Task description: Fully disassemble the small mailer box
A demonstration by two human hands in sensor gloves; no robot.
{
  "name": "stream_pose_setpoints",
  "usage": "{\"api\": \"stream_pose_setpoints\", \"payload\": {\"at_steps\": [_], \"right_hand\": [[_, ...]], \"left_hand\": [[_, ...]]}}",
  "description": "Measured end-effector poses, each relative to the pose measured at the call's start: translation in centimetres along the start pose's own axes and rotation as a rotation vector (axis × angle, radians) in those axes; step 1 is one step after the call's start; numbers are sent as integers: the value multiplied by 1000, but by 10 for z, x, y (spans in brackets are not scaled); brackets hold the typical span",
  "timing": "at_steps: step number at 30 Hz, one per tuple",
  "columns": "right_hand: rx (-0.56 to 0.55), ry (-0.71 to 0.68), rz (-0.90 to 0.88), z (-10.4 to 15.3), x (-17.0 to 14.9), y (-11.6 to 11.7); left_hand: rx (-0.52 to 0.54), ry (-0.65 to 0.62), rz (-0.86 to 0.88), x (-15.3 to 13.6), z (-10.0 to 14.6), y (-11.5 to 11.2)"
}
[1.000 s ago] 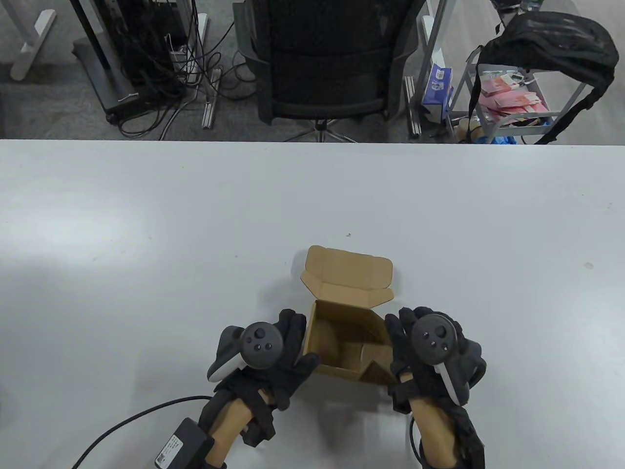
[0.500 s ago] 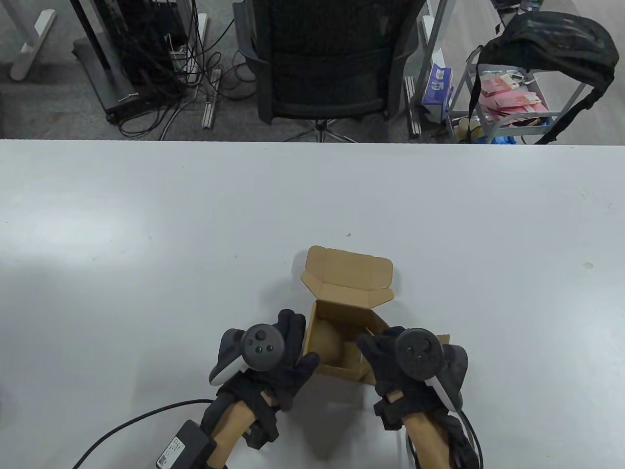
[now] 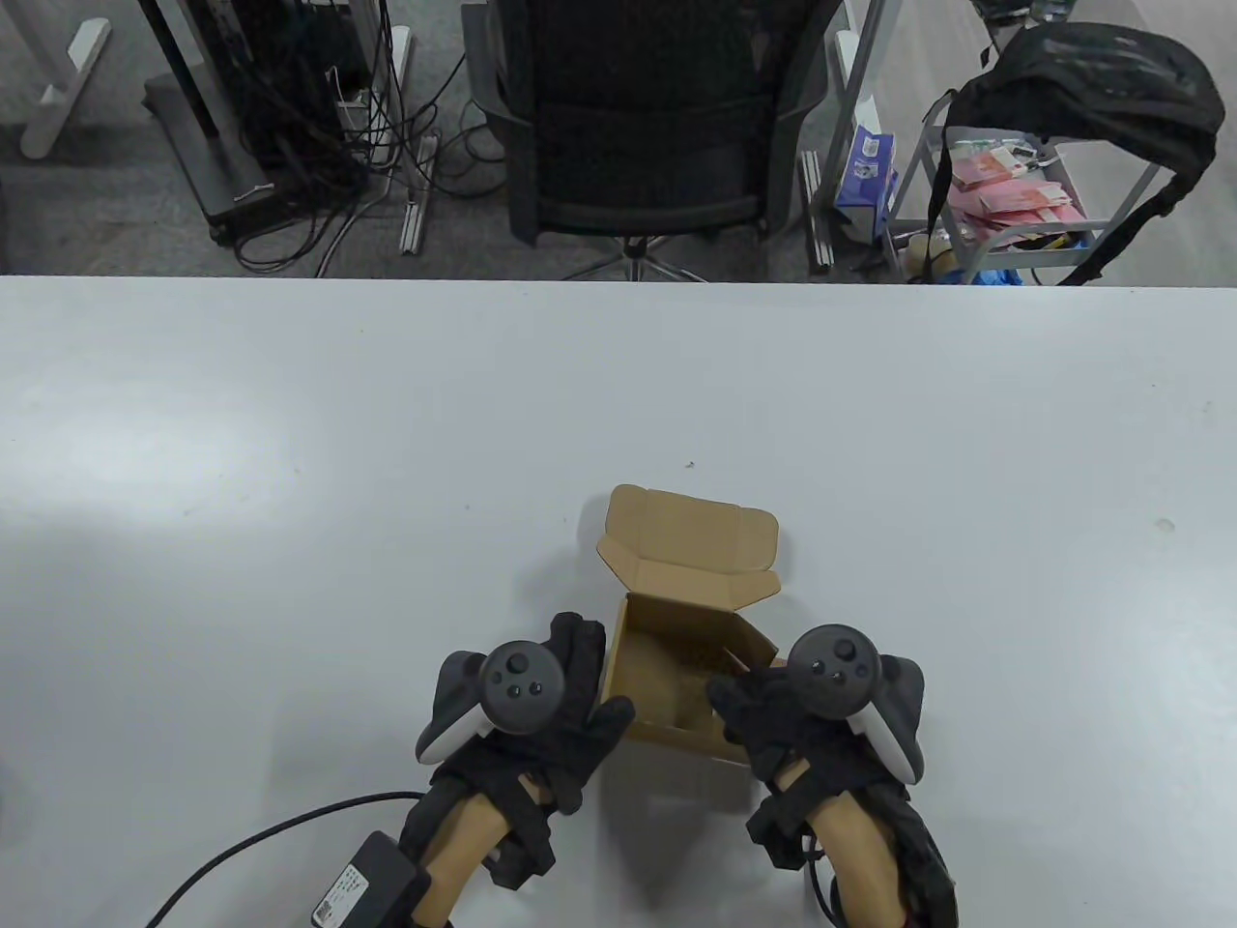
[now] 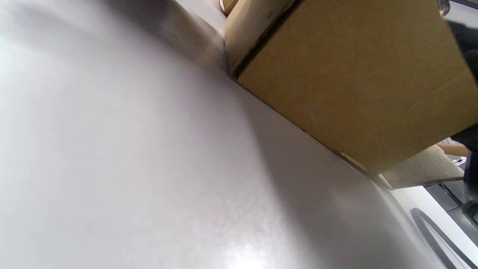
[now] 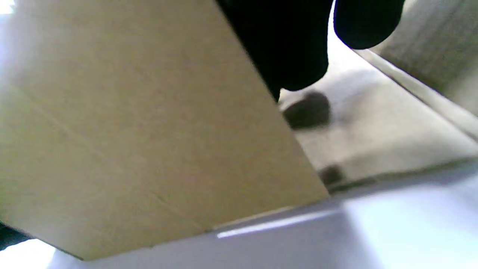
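The small brown mailer box (image 3: 667, 720) stands on the white table (image 3: 290, 435) near the front edge, its lid (image 3: 691, 541) open and tilted back on the far side. My left hand (image 3: 585, 691) holds the box's left near corner, fingers along the left wall and thumb on the front wall. My right hand (image 3: 754, 710) grips the box's right near corner. In the right wrist view its fingers (image 5: 291, 45) hang over the top edge of a cardboard wall (image 5: 130, 130), reaching inside. The left wrist view shows the box's outer wall (image 4: 354, 74) close up.
A black cable and power adapter (image 3: 367, 875) lie at the front left edge by my left forearm. Beyond the table's far edge stand an office chair (image 3: 647, 116) and a cart with a black backpack (image 3: 1063, 87).
My right hand moved from beside the box's right wall in over the right near corner and took hold of the wall there. The left hand and the lid have not moved.
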State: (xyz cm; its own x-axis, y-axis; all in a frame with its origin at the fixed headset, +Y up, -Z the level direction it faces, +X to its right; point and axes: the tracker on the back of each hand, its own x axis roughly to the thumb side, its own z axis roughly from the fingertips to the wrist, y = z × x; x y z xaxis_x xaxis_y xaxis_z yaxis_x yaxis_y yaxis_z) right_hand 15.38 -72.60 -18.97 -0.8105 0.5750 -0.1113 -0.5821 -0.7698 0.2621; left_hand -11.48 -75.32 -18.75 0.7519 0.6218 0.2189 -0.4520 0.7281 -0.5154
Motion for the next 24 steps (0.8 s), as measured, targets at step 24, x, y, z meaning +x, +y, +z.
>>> {"api": "stream_pose_setpoints", "payload": {"at_steps": [24], "right_hand": [[84, 63, -25, 1, -8, 3]], "left_hand": [[423, 89, -34, 17, 8, 19]]}}
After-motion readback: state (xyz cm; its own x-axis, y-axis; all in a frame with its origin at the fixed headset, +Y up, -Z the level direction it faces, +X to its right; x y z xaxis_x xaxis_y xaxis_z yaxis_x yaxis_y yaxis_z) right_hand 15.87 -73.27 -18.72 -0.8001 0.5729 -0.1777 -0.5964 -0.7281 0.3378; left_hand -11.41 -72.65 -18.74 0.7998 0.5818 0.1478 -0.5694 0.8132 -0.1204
